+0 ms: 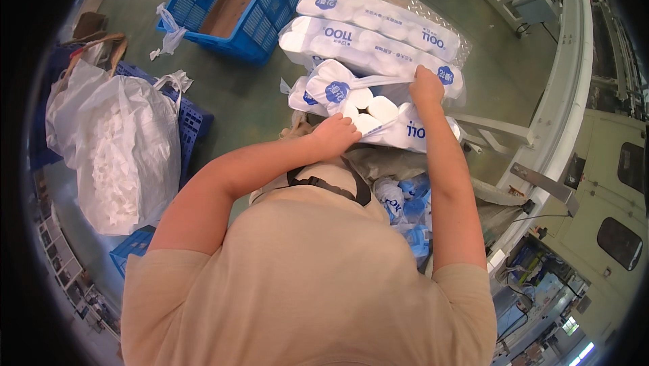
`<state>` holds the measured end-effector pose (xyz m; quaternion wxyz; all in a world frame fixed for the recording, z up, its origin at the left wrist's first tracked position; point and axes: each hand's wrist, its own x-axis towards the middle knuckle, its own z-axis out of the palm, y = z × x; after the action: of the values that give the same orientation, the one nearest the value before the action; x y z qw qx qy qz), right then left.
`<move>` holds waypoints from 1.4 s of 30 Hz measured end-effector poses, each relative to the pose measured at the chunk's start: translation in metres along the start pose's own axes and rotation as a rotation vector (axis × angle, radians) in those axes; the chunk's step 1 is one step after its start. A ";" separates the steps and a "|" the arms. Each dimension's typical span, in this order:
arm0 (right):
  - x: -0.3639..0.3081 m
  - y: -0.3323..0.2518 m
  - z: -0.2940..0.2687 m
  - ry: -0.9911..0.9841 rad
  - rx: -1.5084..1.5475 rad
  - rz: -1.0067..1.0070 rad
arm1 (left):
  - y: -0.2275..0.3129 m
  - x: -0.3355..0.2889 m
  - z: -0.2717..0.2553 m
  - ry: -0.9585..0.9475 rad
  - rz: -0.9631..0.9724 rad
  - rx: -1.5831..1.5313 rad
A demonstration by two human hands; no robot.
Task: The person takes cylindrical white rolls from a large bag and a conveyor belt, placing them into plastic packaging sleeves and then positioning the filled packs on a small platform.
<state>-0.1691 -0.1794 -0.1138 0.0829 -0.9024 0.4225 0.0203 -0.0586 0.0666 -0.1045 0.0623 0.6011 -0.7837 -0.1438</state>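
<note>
- right hand [427, 87]: fingers closed in a fist-like pinch on the end of a stretched plastic film strip [387, 81]; no visible gap between the fingers.
- left hand [336, 137]: partly curled at the near-left edge of the opened toilet-roll pack [336, 90]; fingertips overlap its edge; whether they clamp wrap or only press cannot be told.
- governing relation: the pack lies left of the right hand and toward the body, joined to it by the taut strip; the left hand is nearer.
- exposed toilet rolls [380, 109]: clustered around a dark gap, ends facing up; the opened pack's long axis is foreshortened and cannot be fixed.
- lower wrapped pack [405, 130]: beneath the rolls, long axis crosswise.
- two wrapped toilet-roll packs [368, 44]: beyond the hands, side by side, long axes crosswise, right ends nearer the body.
- outer area: blue plastic crate [247, 47] beyond, left; white plastic bag [122, 156] far left; white rail [571, 55] right.
</note>
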 end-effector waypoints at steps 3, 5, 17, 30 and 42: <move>-0.014 -0.009 -0.001 0.107 0.075 -0.026 | -0.001 0.009 0.012 0.074 -0.001 0.050; -0.039 -0.017 -0.010 0.217 0.163 -0.154 | 0.002 0.014 0.014 0.192 -0.001 0.055; -0.094 -0.063 -0.009 -0.256 -0.207 -0.350 | -0.011 0.018 0.007 0.059 0.210 0.062; -0.084 -0.047 0.004 -0.095 0.033 -0.322 | -0.005 0.024 -0.006 0.162 0.216 0.099; -0.228 0.005 -0.144 0.448 2.089 0.291 | -0.044 0.031 0.014 0.099 0.295 0.210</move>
<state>-0.3238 -0.0333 0.0519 0.7296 -0.3096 0.3396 -0.5065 -0.0296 0.0287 -0.1333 0.0581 0.4891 -0.8700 -0.0209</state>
